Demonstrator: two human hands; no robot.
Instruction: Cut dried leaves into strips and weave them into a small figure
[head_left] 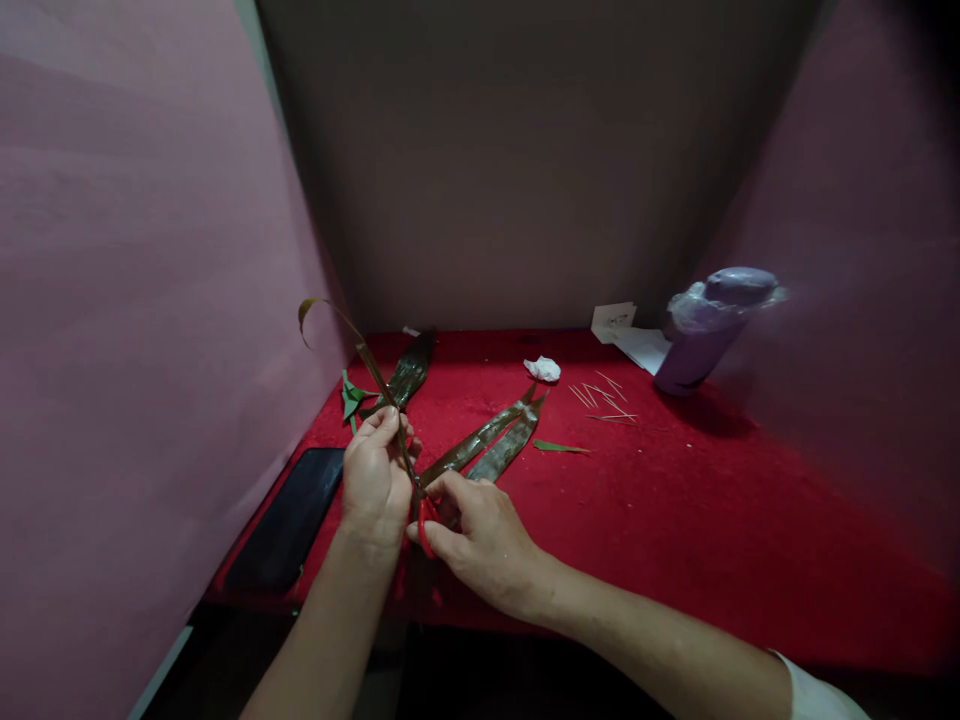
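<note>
My left hand (373,472) is closed around a long thin leaf strip (358,345) that rises up and to the left and curls at its tip. My right hand (480,535) is closed on red-handled scissors (425,522), held close against the lower end of the strip between the two hands. Two long dark green leaves (495,442) lie on the red cloth (675,500) just beyond my right hand. A small folded green leaf piece (351,398) sits beside the strip, past my left hand.
A dark phone (289,520) lies at the left edge of the cloth. Another dark leaf (409,370), a crumpled white scrap (542,369), several thin sticks (604,398), a leaf sliver (559,447), paper slips (626,335) and a purple bottle (709,330) lie farther back. Pinkish walls close in three sides.
</note>
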